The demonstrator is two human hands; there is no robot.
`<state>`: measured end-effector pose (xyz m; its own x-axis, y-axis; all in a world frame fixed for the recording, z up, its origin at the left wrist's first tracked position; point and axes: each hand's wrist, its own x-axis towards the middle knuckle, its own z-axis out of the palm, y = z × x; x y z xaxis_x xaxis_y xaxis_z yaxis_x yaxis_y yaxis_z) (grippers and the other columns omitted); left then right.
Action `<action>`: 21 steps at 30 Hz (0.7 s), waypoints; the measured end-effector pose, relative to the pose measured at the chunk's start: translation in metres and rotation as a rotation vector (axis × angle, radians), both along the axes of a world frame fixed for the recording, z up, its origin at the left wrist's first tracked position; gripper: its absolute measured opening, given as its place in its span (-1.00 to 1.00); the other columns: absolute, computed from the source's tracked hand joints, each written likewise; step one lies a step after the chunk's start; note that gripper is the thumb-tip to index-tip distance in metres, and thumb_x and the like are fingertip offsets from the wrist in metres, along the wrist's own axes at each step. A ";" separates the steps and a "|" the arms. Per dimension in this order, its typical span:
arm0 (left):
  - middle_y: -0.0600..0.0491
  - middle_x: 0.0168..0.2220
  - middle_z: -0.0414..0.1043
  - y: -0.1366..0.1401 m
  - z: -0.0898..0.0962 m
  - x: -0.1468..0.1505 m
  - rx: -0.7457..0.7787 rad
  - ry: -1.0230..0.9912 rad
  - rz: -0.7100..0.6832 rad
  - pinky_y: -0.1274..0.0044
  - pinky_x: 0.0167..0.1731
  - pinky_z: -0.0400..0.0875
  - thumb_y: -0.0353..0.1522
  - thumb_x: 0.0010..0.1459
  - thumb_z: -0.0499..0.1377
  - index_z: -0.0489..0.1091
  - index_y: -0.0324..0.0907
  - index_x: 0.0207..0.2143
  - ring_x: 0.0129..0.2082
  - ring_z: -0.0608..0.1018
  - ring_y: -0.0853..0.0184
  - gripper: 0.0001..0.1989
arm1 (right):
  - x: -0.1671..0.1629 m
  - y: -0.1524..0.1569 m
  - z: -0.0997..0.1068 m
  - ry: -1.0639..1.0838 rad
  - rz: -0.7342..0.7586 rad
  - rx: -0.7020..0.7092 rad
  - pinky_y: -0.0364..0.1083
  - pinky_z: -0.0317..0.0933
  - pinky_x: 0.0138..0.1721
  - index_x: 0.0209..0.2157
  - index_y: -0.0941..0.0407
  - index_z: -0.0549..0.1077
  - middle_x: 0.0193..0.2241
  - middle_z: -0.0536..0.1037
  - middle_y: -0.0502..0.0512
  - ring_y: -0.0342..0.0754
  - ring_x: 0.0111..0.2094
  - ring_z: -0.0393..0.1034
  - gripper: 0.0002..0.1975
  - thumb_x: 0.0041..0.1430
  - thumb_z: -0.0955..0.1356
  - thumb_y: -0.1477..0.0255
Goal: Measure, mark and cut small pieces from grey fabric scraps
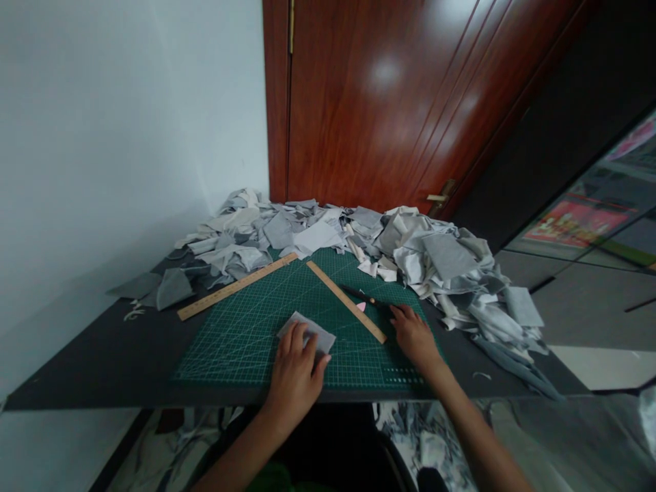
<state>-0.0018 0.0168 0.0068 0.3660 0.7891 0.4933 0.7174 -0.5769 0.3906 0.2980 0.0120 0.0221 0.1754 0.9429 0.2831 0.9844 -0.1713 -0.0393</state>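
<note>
My left hand (297, 365) lies with its fingers spread over a small grey fabric piece (322, 336) on the green cutting mat (230, 352). The thumb rests near the fabric's right edge. To the right, my right hand (416, 336) has its fingers closed at the handle end of black scissors (361, 294), which lie low over the mat with their tip pointing away to the left. The fingers hide most of the handles. Between my hands a wooden ruler (346, 301) lies slantwise, with a small pink piece (361, 307) beside it.
A second wooden ruler (238, 285) crosses the mat's left edge. Heaped grey and white fabric scraps (318, 236) line the back, and a larger pile (451, 260) stands at the right. A white wall (133, 137) and a wooden door (359, 102) border the dark table (102, 355).
</note>
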 end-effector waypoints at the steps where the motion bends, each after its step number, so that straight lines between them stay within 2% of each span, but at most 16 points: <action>1: -0.16 0.14 0.33 0.001 0.001 0.000 -0.020 0.013 -0.013 0.04 0.28 0.24 -0.37 0.27 0.19 0.41 -0.17 -0.03 0.25 0.32 -0.06 -0.77 | 0.003 -0.008 -0.004 0.003 -0.013 0.000 0.06 0.29 -0.05 0.17 0.17 0.42 0.10 0.47 0.37 0.16 0.00 0.45 -0.61 0.40 0.19 0.56; 5: -0.02 0.07 0.41 0.005 0.007 -0.003 -0.109 0.031 -0.178 0.09 0.32 0.19 -0.46 0.24 0.17 0.46 -0.09 -0.15 0.18 0.42 0.09 -0.83 | 0.004 -0.040 -0.013 -0.026 -0.133 -0.011 0.06 0.32 -0.13 0.14 0.14 0.43 0.00 0.54 0.32 0.17 -0.02 0.48 -0.65 0.44 0.18 0.47; 8: 0.02 0.11 0.43 0.010 0.009 -0.009 -0.138 0.043 -0.322 0.15 0.35 0.17 -0.49 0.24 0.13 0.50 -0.06 -0.10 0.21 0.42 0.15 -0.75 | 0.001 -0.062 -0.011 -0.063 -0.172 -0.080 0.05 0.33 -0.18 0.09 0.07 0.44 -0.08 0.58 0.26 0.18 -0.06 0.51 -0.71 0.42 0.25 0.35; 11: 0.03 0.14 0.44 0.015 0.008 -0.014 -0.146 0.034 -0.374 0.20 0.32 0.22 -0.49 0.28 0.09 0.51 -0.05 -0.03 0.23 0.41 0.17 -0.69 | -0.006 -0.082 -0.006 -0.099 -0.176 -0.120 0.02 0.34 -0.24 0.01 0.08 0.45 -0.19 0.59 0.24 0.17 -0.13 0.54 -0.75 0.41 0.27 0.29; 15: 0.00 0.09 0.46 0.017 0.007 -0.013 -0.119 0.002 -0.333 0.28 0.22 0.34 -0.49 0.32 0.03 0.51 -0.08 -0.03 0.16 0.45 0.19 -0.68 | -0.018 -0.105 -0.008 -0.121 -0.236 -0.119 -0.04 0.31 -0.40 -0.09 0.09 0.43 -0.26 0.59 0.24 0.17 -0.20 0.58 -0.78 0.43 0.26 0.27; 18: -0.03 0.03 0.48 0.012 0.009 -0.010 -0.085 0.050 -0.231 0.26 0.13 0.41 -0.54 0.28 0.02 0.51 -0.09 -0.05 0.07 0.49 0.16 -0.65 | -0.024 -0.118 -0.010 -0.045 -0.275 -0.163 -0.06 0.27 -0.48 -0.13 0.08 0.38 -0.28 0.61 0.19 0.14 -0.28 0.62 -0.78 0.43 0.26 0.22; 21: -0.08 0.00 0.49 0.007 0.013 -0.008 -0.053 0.113 -0.105 0.20 0.03 0.44 -0.50 0.31 0.01 0.49 -0.10 0.05 0.01 0.50 0.10 -0.62 | -0.026 -0.125 -0.006 -0.016 -0.288 -0.214 -0.05 0.27 -0.48 -0.09 0.09 0.37 -0.30 0.65 0.19 0.16 -0.31 0.63 -0.75 0.43 0.26 0.20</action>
<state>-0.0101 0.0239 0.0198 0.4984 0.7677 0.4028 0.6955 -0.6315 0.3428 0.2719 -0.1130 0.0163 0.4402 0.8935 0.0892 0.8945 -0.4450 0.0427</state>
